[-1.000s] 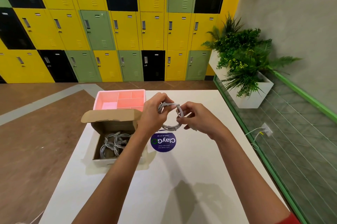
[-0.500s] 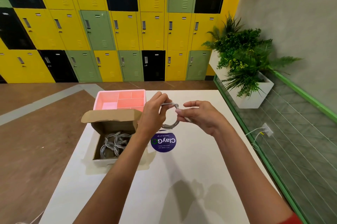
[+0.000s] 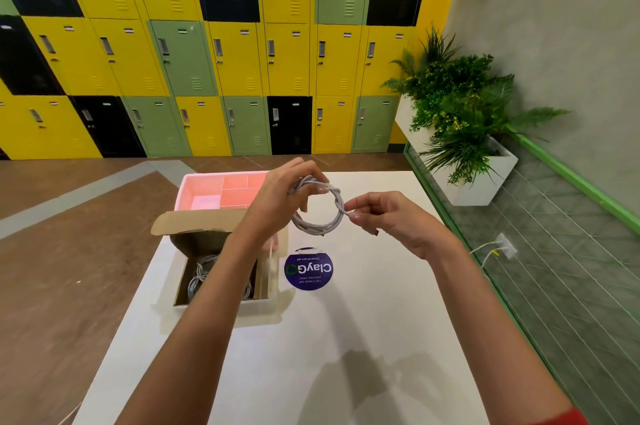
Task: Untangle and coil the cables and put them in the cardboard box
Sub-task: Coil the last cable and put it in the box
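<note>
Fingertips (image 3: 354, 214) of the right hand (image 3: 394, 222) pinch the grey cable coil (image 3: 320, 229) at three o'clock; the left hand (image 3: 277, 197) grips it at eleven, aloft at two o'clock of the cardboard box (image 3: 201, 222). Light and springy, I'd judge: clamp across every loop.

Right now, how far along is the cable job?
Done: grey coiled cables already lie in the cardboard box. In hand: one more grey cable, wound into a ring, left hand gripping its top, right hand pinching its right side, above the table. Left: drop this coil in the box. Further cables outside it: none I can confirm.
</note>
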